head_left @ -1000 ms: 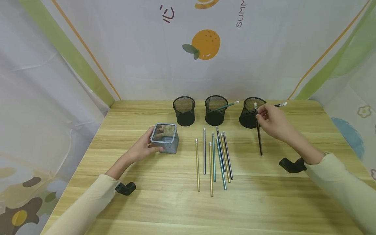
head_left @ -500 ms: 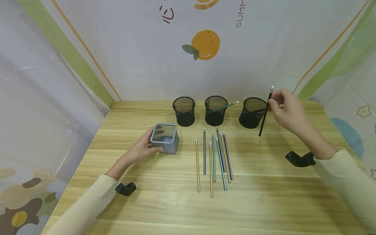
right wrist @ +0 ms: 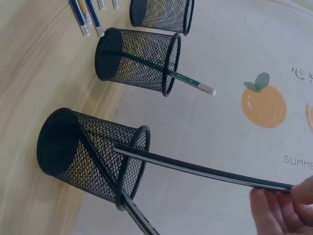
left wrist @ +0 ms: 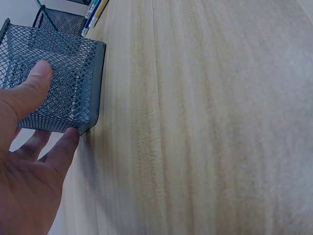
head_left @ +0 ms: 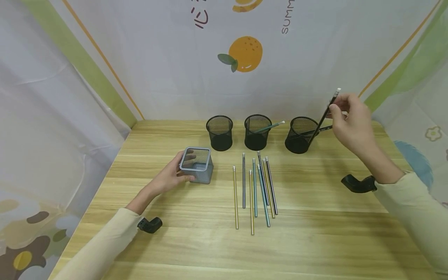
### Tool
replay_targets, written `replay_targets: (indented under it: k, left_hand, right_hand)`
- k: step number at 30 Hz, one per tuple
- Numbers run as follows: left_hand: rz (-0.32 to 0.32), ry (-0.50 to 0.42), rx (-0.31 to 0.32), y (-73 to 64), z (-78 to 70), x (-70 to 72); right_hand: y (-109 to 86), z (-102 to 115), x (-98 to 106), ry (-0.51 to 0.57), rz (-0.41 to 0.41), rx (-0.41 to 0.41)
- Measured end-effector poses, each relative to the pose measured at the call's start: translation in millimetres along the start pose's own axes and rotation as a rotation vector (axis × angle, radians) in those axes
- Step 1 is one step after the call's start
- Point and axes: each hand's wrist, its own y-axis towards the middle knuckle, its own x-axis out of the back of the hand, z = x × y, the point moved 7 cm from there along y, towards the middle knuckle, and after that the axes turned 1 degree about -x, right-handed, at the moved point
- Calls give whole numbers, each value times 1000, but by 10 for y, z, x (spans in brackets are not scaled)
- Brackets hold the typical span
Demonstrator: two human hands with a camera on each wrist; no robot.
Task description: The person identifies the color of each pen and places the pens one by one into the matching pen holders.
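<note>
My right hand (head_left: 355, 122) pinches a black pencil (head_left: 327, 111) near its white eraser end. The pencil slants down to the left, and in the right wrist view its lower end overlaps the mouth of the right round black mesh pen cup (right wrist: 98, 152). Another black pencil (right wrist: 139, 215) leans in that cup, its eraser end sticking out past the rim. On the left side of the table, my left hand (head_left: 169, 177) holds a grey square mesh pen holder (head_left: 203, 177), thumb on one side and fingers on the others.
The middle cup (head_left: 256, 142) holds a leaning green pencil (head_left: 274, 125); left of it is another round mesh cup (head_left: 221, 144). Several pencils lie in front: gold (head_left: 235, 198), dark (head_left: 244, 182) and teal (head_left: 255, 190). A patterned curtain (head_left: 175, 77) hangs behind the table.
My right hand has moved right and up with the black pencil, whose lower end has gone from over the table to the right cup's rim. The left hand and square holder have stayed still.
</note>
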Motion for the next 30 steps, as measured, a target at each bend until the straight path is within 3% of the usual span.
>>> replay_targets:
  k: [6,14,30]
  left_hand:
    - [-2,-15,3,2,0,2]
    - [0,-14,1,5,-8,4]
    - [-4,-2,11,3,-9,-7]
  right_hand:
    - [35,7,52,47,-109,67]
    - [75,-70,69,82,-163,82]
    - [49,-209,-105,69,-78,69]
